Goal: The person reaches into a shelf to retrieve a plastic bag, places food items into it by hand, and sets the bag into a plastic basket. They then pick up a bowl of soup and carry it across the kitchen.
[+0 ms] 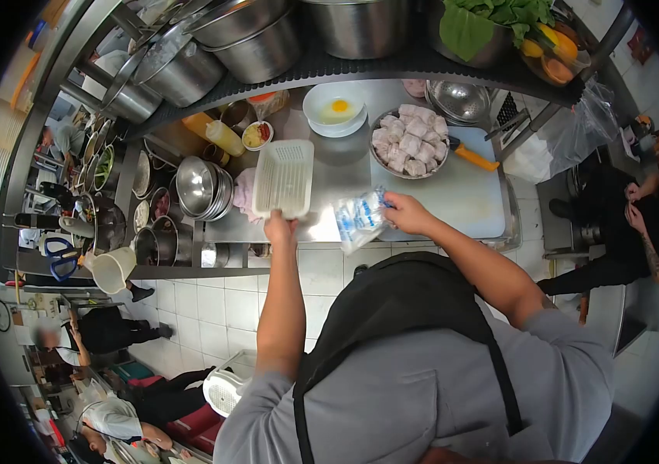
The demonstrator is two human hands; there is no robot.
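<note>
My left hand point(281, 227) is closed on the near end of a white slotted plastic basket point(285, 172), tilted over the steel counter point(318, 197). Gripped in my right hand point(407, 213) is a crumpled clear plastic bag with blue print point(360, 220), hanging by the counter's front edge; its contents are hard to make out. Beyond that hand stands a metal bowl heaped with pale, floury-looking chunks point(411, 141). A knife with a yellow handle point(475, 158) lies beside it on a white cutting board point(465, 205). Farther back, a white bowl point(335, 106) holds a raw egg.
Stacked metal bowls point(204, 189), a pink cloth point(244, 193) and a squeeze bottle point(225, 139) are left of the basket. Large pots point(256, 46) line the shelf overhead. A white pitcher point(111, 268) is at the left. Other people stand to the right and behind at left.
</note>
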